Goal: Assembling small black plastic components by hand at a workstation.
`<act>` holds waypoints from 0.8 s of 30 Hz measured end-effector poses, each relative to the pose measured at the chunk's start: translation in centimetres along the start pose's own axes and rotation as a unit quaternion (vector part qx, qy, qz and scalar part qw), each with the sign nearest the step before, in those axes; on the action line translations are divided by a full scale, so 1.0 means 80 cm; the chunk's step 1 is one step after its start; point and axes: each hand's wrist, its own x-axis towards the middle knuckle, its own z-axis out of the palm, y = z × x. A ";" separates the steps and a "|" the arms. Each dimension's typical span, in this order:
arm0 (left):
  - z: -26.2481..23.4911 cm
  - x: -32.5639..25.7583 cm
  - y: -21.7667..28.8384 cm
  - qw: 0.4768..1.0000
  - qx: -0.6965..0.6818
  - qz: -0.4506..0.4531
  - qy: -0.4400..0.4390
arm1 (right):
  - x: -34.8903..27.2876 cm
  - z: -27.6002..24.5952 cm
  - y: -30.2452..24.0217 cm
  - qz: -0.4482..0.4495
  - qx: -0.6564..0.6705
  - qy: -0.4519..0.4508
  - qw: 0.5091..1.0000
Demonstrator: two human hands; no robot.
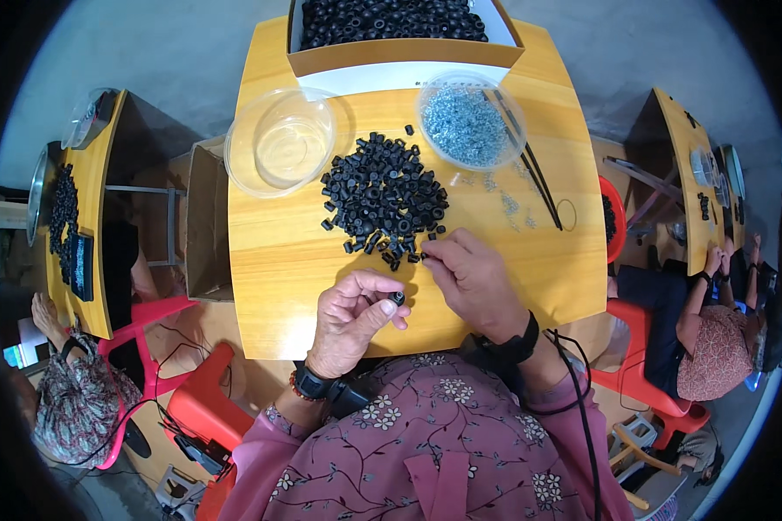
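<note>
Near the table's front edge, my left hand (354, 317) pinches a small black cylindrical part (397, 298) between thumb and fingers, its round end facing up. My right hand (473, 282) is just to the right of it, thumb and forefinger closed at the near edge of a pile of black parts (382, 191). A small dark piece shows at those fingertips, mostly hidden by them. The pile holds many short, hollow black cylinders lying in all directions.
Behind the pile stand a clear round tub (282, 143), a tub of small bluish clear pieces (471, 122) and a box of black parts (400, 52). Black sticks (534, 178) lean on the right tub; loose clear bits (511, 208) lie nearby. People sit at side tables (682, 174).
</note>
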 end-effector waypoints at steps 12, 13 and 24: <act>0.002 0.003 -0.003 1.000 0.005 0.007 0.019 | -0.019 -0.009 -0.015 0.137 0.262 -0.030 0.955; 0.002 0.003 -0.003 1.000 0.014 0.007 0.023 | -0.021 -0.011 -0.018 0.187 0.365 -0.030 0.911; 0.007 0.005 -0.005 0.998 0.045 0.019 0.030 | -0.023 0.002 -0.008 0.221 0.498 -0.068 0.836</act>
